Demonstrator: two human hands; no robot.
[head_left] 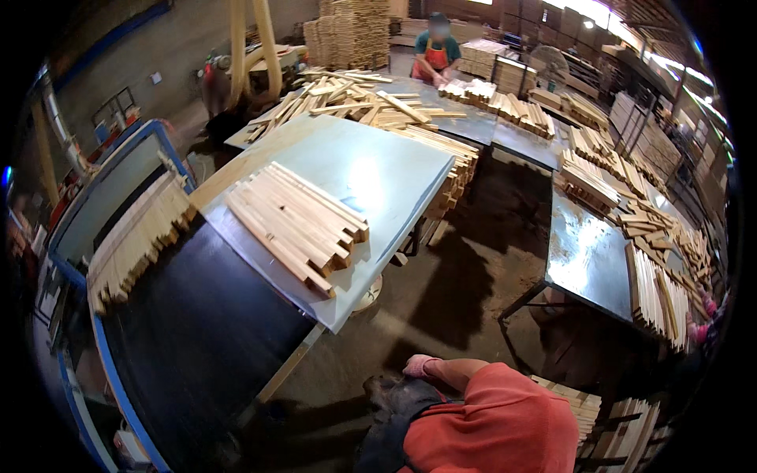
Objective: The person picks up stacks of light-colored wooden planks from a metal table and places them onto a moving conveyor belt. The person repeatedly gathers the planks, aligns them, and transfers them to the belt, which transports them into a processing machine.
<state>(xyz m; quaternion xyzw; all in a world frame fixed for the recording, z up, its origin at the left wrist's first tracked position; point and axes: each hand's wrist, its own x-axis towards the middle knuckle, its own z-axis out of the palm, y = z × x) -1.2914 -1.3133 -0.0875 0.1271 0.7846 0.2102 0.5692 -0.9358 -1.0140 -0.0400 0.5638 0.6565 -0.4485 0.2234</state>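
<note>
Wooden strips point(290, 224) are lying side by side on the pale surface point(406, 185), presumably for alignment, while the gloved right hand point(420, 366) is hanging apart, its grip, released or clenched, being impossible to tell

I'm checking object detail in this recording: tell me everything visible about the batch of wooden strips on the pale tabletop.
The batch of wooden strips is light yellowish-brown, with a few small dark spots. Its long, narrow pieces lie flat, side by side, running from upper left to lower right in the picture. Their lower-right ends are staggered, some jutting past others. It rests on the glossy pale tabletop, beside a dark surface. Whether the strips are joined cannot be told.
</note>
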